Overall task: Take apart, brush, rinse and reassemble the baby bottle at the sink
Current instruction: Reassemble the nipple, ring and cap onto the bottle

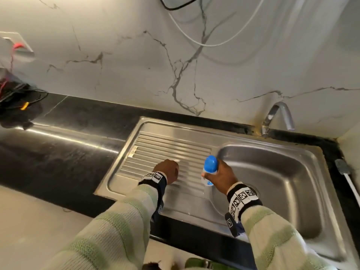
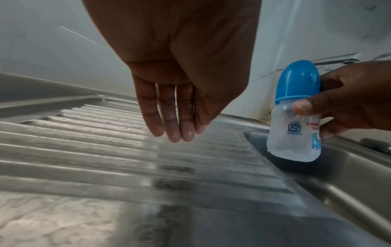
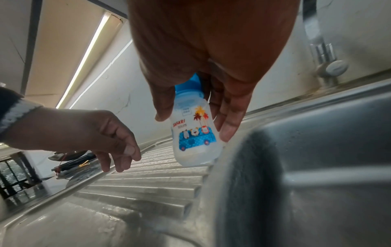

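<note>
Blue-capped bottle (image 2: 296,117) is held near upright, cap up, over the sink (image 1: 276,184) edge, clamped in the right grip (image 1: 221,177); left grip (image 2: 173,117) is hung slack above the drainboard (image 1: 161,145).

A marble-patterned wall (image 1: 120,61) rises behind the black countertop (image 1: 64,145). At the far left of the counter lies a tangle of black and red cables (image 1: 17,96) below a wall socket (image 1: 16,44). A white cable (image 1: 206,43) and a black cable (image 1: 175,4) hang in loops on the wall above.
</note>
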A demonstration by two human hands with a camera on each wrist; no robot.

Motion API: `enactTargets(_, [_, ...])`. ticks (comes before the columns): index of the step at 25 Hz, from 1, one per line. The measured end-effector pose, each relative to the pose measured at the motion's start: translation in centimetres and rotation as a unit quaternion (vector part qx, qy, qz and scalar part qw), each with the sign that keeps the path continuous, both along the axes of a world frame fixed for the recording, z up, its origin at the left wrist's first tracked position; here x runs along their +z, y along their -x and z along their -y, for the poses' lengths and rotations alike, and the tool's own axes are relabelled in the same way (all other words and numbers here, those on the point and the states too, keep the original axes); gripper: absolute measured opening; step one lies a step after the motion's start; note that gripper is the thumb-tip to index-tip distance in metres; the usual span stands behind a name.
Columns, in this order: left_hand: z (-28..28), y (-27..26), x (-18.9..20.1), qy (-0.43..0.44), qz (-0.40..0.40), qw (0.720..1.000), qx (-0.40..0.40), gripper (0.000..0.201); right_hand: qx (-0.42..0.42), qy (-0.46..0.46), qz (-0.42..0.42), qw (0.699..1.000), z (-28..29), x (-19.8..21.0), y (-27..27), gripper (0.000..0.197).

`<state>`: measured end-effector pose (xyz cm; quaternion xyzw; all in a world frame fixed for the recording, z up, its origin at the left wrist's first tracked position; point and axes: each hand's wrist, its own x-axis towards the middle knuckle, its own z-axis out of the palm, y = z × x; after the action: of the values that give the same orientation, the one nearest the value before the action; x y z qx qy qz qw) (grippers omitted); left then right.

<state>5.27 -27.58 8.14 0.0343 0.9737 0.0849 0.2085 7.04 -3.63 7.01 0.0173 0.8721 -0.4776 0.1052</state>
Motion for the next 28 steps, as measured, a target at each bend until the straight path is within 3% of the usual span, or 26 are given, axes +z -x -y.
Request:
enactTargets(8, [11.5,4.2,1.8,0.003,-0.013,0.998,0.059,0.029,0.015,-0.005,-0.015,1.0,8.0,0.3,4.2,0.052])
enactTargets(17, [31.9,10.9,-0.2,0.012,-0.012,0.999,0.04,0.045,-0.018,-0.007,-0.035,0.999,30.1,0.7,9.6,0.049])
enactTargets(23, [35.5,12.5,-2.4,0.006,0.059,0.997,-0.047,0.076,-0.076,-0.034,-0.055,0.995,39.6,2.1,16.8,0.055])
enactTargets(28, [36.0,12.7,-3.8,0.004,0.072,0.996,-0.054,0.081,-0.085,-0.053,-0.063,0.993,44.8,1.2,20.9,0.055])
